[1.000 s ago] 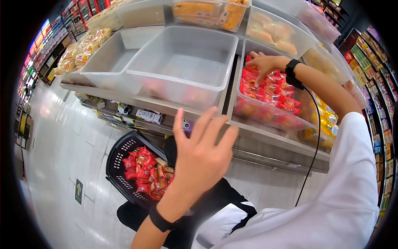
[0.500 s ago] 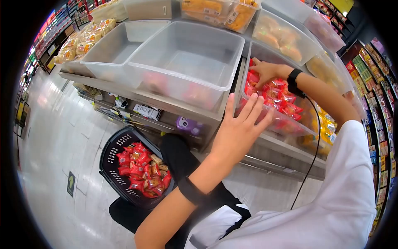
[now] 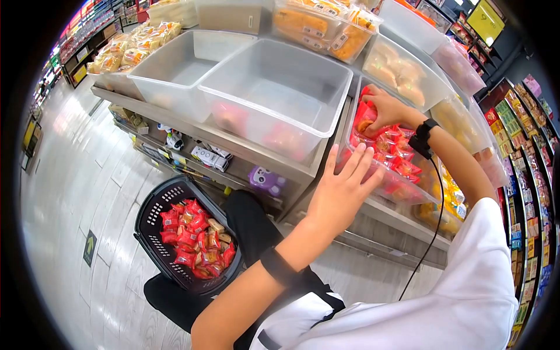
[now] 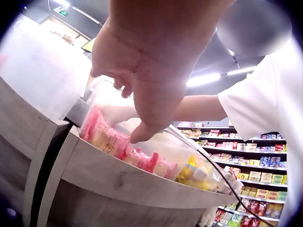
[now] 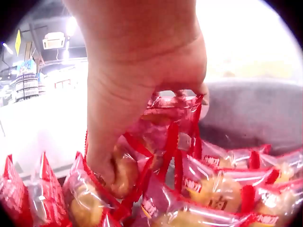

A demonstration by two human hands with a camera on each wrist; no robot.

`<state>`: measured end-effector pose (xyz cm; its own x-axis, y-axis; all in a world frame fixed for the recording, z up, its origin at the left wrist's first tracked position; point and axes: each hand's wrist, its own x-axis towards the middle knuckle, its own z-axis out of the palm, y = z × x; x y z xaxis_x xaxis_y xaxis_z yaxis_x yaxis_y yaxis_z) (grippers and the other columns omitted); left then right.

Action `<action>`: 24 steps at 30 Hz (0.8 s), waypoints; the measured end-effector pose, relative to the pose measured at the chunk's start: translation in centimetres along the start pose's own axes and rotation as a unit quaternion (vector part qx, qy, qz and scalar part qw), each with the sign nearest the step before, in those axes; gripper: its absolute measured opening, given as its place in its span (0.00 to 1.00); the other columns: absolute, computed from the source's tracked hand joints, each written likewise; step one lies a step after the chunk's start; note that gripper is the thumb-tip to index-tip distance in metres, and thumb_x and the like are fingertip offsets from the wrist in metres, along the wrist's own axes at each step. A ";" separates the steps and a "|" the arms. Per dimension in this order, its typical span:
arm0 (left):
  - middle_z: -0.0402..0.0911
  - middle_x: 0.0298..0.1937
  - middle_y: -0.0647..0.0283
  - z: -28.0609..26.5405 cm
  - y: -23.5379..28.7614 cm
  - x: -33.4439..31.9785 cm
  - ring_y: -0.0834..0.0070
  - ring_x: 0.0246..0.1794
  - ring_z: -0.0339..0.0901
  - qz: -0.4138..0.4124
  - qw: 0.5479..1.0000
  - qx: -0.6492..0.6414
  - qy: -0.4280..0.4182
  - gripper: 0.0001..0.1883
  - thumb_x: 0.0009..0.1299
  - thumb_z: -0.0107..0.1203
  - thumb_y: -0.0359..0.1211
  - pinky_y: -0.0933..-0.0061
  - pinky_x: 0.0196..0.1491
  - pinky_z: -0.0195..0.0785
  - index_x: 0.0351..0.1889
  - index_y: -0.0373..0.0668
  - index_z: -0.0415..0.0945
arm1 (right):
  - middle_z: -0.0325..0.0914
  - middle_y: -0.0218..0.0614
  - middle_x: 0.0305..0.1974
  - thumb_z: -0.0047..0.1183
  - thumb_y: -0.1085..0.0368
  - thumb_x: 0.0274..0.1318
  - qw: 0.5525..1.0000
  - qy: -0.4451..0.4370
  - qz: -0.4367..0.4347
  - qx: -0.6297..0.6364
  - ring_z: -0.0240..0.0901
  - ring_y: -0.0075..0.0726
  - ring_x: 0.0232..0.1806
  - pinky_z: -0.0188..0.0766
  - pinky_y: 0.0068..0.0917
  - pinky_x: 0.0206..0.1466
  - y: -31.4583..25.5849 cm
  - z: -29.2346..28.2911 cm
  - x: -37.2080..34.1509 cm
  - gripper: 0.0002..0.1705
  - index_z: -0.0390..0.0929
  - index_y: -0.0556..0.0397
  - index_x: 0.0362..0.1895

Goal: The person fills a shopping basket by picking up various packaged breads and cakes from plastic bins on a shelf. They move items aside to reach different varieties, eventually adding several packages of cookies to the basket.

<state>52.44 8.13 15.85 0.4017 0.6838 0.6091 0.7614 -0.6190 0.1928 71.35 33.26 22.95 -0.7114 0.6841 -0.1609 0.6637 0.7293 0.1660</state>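
My right hand (image 3: pixel 382 111) reaches into a clear plastic bin (image 3: pixel 357 93) of red-wrapped pastries (image 3: pixel 402 166). In the right wrist view, its thumb and fingers curl round some red-wrapped pastry packets (image 5: pixel 161 127), the thumb pressing into one wrapper; the fingertips are mostly hidden. Several more packets lie close beneath and beside them. My left hand (image 3: pixel 341 192), fingers spread and nearly straight, is held at the front wall of that bin and holds nothing. From the left wrist, the packets (image 4: pixel 109 142) show through the bin's wall, below the palm.
A black basket (image 3: pixel 153 230) with red and tan packets stands on the floor beside my leg. Left of the pastry bin is a large, clear bin (image 3: pixel 274 81). Yellow packets (image 3: pixel 452 189) lie to the right. A cable (image 3: pixel 436 227) hangs from the right wrist. Toys (image 3: pixel 267 179) sit on the shelf below.
My left hand has moved right and up to the front of the pastry bin. The right hand stays in the bin, its fingers now drawn closer round the packets.
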 end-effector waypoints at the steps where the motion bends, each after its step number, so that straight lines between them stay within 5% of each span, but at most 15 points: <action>1: 0.60 0.70 0.51 -0.2 0.0 0.1 0.58 0.74 0.53 0.002 1.000 -0.003 -0.010 0.33 0.60 0.56 0.30 0.41 0.71 0.42 0.67 0.47 0.62 | 0.59 0.52 0.57 0.71 0.47 0.25 0.999 0.024 0.005 0.022 0.61 0.57 0.58 0.64 0.45 0.60 0.3 -1.0 -0.5 0.50 0.70 0.53 0.58; 5: 0.60 0.69 0.50 -1.3 0.0 0.0 0.54 0.73 0.53 -0.042 0.981 -0.181 0.056 0.33 0.59 0.60 0.32 0.44 0.70 0.45 0.65 0.45 0.63 | 0.59 0.52 0.61 0.70 0.49 0.26 0.984 0.178 -0.005 -0.003 0.62 0.57 0.61 0.63 0.44 0.62 -0.7 -5.9 -3.4 0.45 0.71 0.56 0.54; 7: 0.57 0.71 0.49 -2.3 -0.5 0.0 0.53 0.74 0.51 -0.092 0.917 -0.360 0.146 0.37 0.58 0.66 0.35 0.47 0.70 0.48 0.65 0.43 0.61 | 0.59 0.51 0.62 0.70 0.51 0.26 0.976 0.217 0.001 -0.003 0.63 0.54 0.61 0.63 0.41 0.63 -2.5 -9.0 -5.4 0.44 0.71 0.55 0.54; 9: 0.54 0.72 0.50 -3.0 -1.0 -0.4 0.54 0.74 0.50 -0.119 0.880 -0.423 0.180 0.42 0.56 0.68 0.36 0.48 0.70 0.48 0.67 0.43 0.57 | 0.61 0.45 0.61 0.70 0.52 0.26 0.946 0.270 -0.036 0.175 0.63 0.47 0.62 0.61 0.38 0.63 -6.1 -11.3 -7.4 0.41 0.72 0.49 0.51; 12: 0.48 0.74 0.52 -4.3 -1.2 -1.7 0.58 0.76 0.47 -0.187 0.813 -0.522 0.179 0.57 0.52 0.74 0.42 0.51 0.71 0.47 0.73 0.46 0.43 | 0.65 0.41 0.59 0.72 0.55 0.25 0.923 0.192 -0.093 0.320 0.63 0.40 0.61 0.62 0.37 0.62 -13.3 -12.8 -9.6 0.39 0.73 0.49 0.49; 15: 0.53 0.71 0.50 -4.1 -0.6 -3.1 0.54 0.73 0.52 -0.128 0.654 -0.708 0.233 0.63 0.50 0.74 0.42 0.48 0.69 0.53 0.75 0.51 0.33 | 0.66 0.43 0.57 0.77 0.51 0.24 0.938 0.162 -0.187 0.244 0.62 0.48 0.61 0.59 0.40 0.64 -20.1 -11.2 -9.3 0.43 0.72 0.48 0.50; 18: 0.54 0.71 0.51 -5.0 -0.2 -6.7 0.54 0.70 0.59 -0.164 0.591 -0.754 0.235 0.61 0.53 0.72 0.38 0.51 0.65 0.62 0.75 0.54 0.32 | 0.62 0.47 0.60 0.76 0.49 0.29 0.923 0.114 -0.206 0.303 0.61 0.51 0.63 0.58 0.41 0.66 -24.3 -8.0 -8.7 0.43 0.72 0.48 0.52; 20: 0.56 0.71 0.52 -5.7 0.5 -10.0 0.55 0.66 0.65 -0.246 0.490 -0.791 0.273 0.57 0.56 0.67 0.36 0.54 0.61 0.69 0.76 0.55 0.32 | 0.56 0.51 0.65 0.73 0.46 0.34 0.913 0.012 -0.227 0.338 0.57 0.55 0.67 0.57 0.44 0.68 -26.1 -6.7 -8.6 0.48 0.67 0.49 0.60; 23: 0.57 0.70 0.52 -4.2 1.5 -14.3 0.52 0.66 0.65 -0.276 0.426 -0.809 0.295 0.52 0.59 0.64 0.39 0.50 0.62 0.68 0.75 0.54 0.38 | 0.51 0.55 0.69 0.71 0.44 0.39 0.883 -0.062 -0.258 0.387 0.53 0.58 0.70 0.58 0.45 0.68 -28.2 -5.9 -8.9 0.53 0.60 0.50 0.66; 24: 0.58 0.69 0.51 -3.8 1.8 -15.2 0.50 0.65 0.65 -0.279 0.373 -0.828 0.312 0.50 0.58 0.64 0.41 0.48 0.62 0.67 0.75 0.54 0.41 | 0.51 0.55 0.69 0.71 0.44 0.39 0.882 -0.066 -0.258 0.389 0.53 0.58 0.70 0.58 0.45 0.68 -28.2 -5.8 -8.8 0.53 0.60 0.50 0.66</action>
<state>45.76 -4.88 9.90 -0.1734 0.9816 0.0796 -0.9284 -0.1899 0.3195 57.58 6.60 25.28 -0.9660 0.2166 -0.1409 0.2541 0.6962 -0.6714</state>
